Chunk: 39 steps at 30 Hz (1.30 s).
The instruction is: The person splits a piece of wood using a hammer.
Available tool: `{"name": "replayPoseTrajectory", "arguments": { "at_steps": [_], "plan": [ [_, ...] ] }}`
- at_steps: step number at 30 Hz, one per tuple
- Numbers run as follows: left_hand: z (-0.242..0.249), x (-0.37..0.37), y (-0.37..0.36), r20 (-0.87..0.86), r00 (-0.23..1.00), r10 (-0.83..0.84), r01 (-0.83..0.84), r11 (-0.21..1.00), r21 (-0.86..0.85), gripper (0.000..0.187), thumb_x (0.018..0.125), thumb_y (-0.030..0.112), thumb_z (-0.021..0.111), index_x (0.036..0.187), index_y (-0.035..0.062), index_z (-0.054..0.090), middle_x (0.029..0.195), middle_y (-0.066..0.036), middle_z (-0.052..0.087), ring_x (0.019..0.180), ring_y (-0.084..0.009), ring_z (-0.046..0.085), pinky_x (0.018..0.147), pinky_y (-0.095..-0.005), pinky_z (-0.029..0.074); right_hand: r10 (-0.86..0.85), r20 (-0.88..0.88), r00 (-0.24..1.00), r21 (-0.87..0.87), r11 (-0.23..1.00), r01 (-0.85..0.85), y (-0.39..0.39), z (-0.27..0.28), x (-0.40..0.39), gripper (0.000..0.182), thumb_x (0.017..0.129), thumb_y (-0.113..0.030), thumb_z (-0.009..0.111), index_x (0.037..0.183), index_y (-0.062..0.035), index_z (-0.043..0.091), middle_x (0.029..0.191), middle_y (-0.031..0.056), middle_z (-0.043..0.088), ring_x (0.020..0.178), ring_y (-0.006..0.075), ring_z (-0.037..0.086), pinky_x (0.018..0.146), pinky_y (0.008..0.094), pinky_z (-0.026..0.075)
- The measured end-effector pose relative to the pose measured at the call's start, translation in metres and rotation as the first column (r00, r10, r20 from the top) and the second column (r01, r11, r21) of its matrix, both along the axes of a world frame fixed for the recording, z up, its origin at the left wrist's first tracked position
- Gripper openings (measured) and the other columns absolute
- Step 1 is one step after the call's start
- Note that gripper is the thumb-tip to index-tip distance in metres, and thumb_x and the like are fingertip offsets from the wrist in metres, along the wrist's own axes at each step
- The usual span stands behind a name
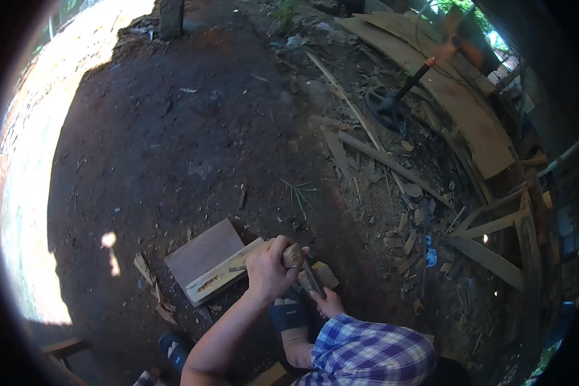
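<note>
At the bottom edge, checked cloth (367, 355) in purple, blue and white lies over the wearer's leg. Two dark sandals (288, 316) stand on the ground, one at lower left of centre, one at lower centre; the latter's strap bears small white lettering, too small to read.

Left hand (267, 269), lower centre: fingers wrapped in a fist around a handle (293, 255), its rounded end showing. Right hand (330, 303), below and to the right: fingers closed on the lower end of a grey bar (312, 281), which slants up toward the left hand. Contact between handle and bar cannot be determined. A pale block (327, 275) sits just beside the bar.

The timber (222, 276), pale with a rough slot (208, 282) in its face, lies left of the left hand, along the lower-right edge of a flat brown board (202, 253). Splintered scraps (156, 293) lie to the left of both.

Further out, a green sprig (300, 193) lies on dark earth near centre. At right, offcuts surround a blue wrapper (430, 251); its markings are illegible. Beyond, at upper right, are a stand with a dark base (386, 110) and long planks (476, 132). A post (171, 19) stands at upper left.
</note>
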State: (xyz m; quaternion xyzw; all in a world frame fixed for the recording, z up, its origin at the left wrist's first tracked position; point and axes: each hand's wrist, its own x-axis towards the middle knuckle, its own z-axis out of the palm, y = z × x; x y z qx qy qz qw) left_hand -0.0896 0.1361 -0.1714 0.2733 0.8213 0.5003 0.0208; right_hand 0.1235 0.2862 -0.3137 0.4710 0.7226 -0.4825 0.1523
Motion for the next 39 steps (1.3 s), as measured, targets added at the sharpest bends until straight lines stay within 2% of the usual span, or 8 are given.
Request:
{"name": "replayPoseTrajectory", "arguments": {
  "at_steps": [9,11,16,18,23,33,35,39],
  "plan": [
    [-0.026,0.008,-0.008,-0.058,0.993,-0.099,0.102,0.993,0.061,0.027,0.071,0.022,0.07,0.087,0.0086,0.052,0.074,-0.009,0.058,0.074,-0.0306,0.063,0.063,-0.0429,0.05,-0.048,-0.038,0.998,-0.059,0.997,0.045,-0.001,-0.007,0.0,0.034,0.093,-0.04,0.062,0.094,-0.0064,0.054,0.054,0.0011,0.05,0.039,0.0098,0.047,0.035,0.0262,0.038],
    [-0.028,0.004,-0.01,-0.147,0.988,-0.049,0.066,0.991,0.115,0.028,0.084,0.035,0.069,0.083,0.0103,0.055,0.07,-0.008,0.059,0.068,-0.0288,0.063,0.056,-0.0401,0.049,-0.04,-0.027,0.999,-0.059,0.997,0.039,-0.002,-0.007,-0.002,0.034,0.094,-0.04,0.062,0.094,-0.0066,0.054,0.054,0.001,0.05,0.039,0.0098,0.047,0.035,0.026,0.038],
    [-0.027,-0.001,-0.02,-0.148,0.988,0.047,-0.027,0.991,0.132,0.028,0.085,0.033,0.069,0.081,0.0096,0.054,0.068,-0.007,0.058,0.064,-0.0282,0.062,0.055,-0.0392,0.048,-0.046,-0.036,0.998,-0.062,0.997,0.044,-0.003,-0.006,-0.001,0.032,0.094,-0.039,0.061,0.096,-0.0076,0.055,0.054,0.0006,0.05,0.04,0.0096,0.047,0.035,0.0255,0.038],
    [-0.029,0.0,-0.028,-0.055,0.996,0.075,-0.069,0.992,0.109,0.029,0.069,0.02,0.071,0.088,0.0107,0.052,0.075,-0.007,0.058,0.073,-0.0295,0.063,0.061,-0.0425,0.049,-0.043,-0.036,0.998,-0.057,0.998,0.041,-0.003,-0.006,-0.002,0.03,0.095,-0.038,0.061,0.096,-0.0079,0.056,0.054,0.0004,0.05,0.04,0.0094,0.047,0.035,0.0254,0.038],
    [-0.04,-0.006,-0.041,-0.035,0.973,0.23,-0.224,0.967,0.118,0.027,0.071,0.023,0.072,0.084,0.0107,0.053,0.072,-0.007,0.056,0.07,-0.0284,0.062,0.059,-0.0413,0.048,-0.041,-0.026,0.999,-0.047,0.998,0.04,-0.004,-0.007,-0.002,0.028,0.096,-0.037,0.06,0.095,-0.0085,0.056,0.055,0.0006,0.05,0.04,0.0094,0.047,0.035,0.0253,0.038],
    [-0.038,-0.008,-0.038,-0.021,0.954,0.298,-0.287,0.934,0.213,0.026,0.071,0.021,0.072,0.083,0.0103,0.052,0.071,-0.007,0.056,0.069,-0.0278,0.062,0.06,-0.0409,0.048,-0.023,-0.03,0.999,-0.025,0.999,0.022,-0.007,-0.004,-0.005,0.027,0.097,-0.035,0.058,0.093,-0.0085,0.055,0.055,0.0005,0.049,0.04,0.0098,0.046,0.035,0.0256,0.038],
    [-0.04,-0.011,-0.037,-0.07,0.929,0.364,-0.331,0.899,0.286,0.032,0.082,0.029,0.074,0.074,0.0075,0.052,0.065,-0.009,0.057,0.061,-0.0284,0.061,0.054,-0.0385,0.046,-0.019,-0.031,0.999,-0.027,0.999,0.018,-0.008,-0.003,-0.005,0.027,0.097,-0.035,0.058,0.093,-0.0085,0.055,0.055,0.0005,0.049,0.04,0.0097,0.046,0.035,0.0256,0.038],
    [-0.044,-0.012,-0.038,-0.05,0.92,0.388,-0.358,0.888,0.287,0.032,0.082,0.029,0.074,0.074,0.0075,0.052,0.064,-0.008,0.056,0.061,-0.0278,0.061,0.054,-0.0378,0.046,-0.002,-0.027,1.0,-0.034,0.999,0.001,-0.008,-0.002,-0.006,0.027,0.097,-0.036,0.057,0.096,-0.0092,0.054,0.056,0.0001,0.049,0.041,0.0095,0.045,0.035,0.0255,0.038]
  ]
}}
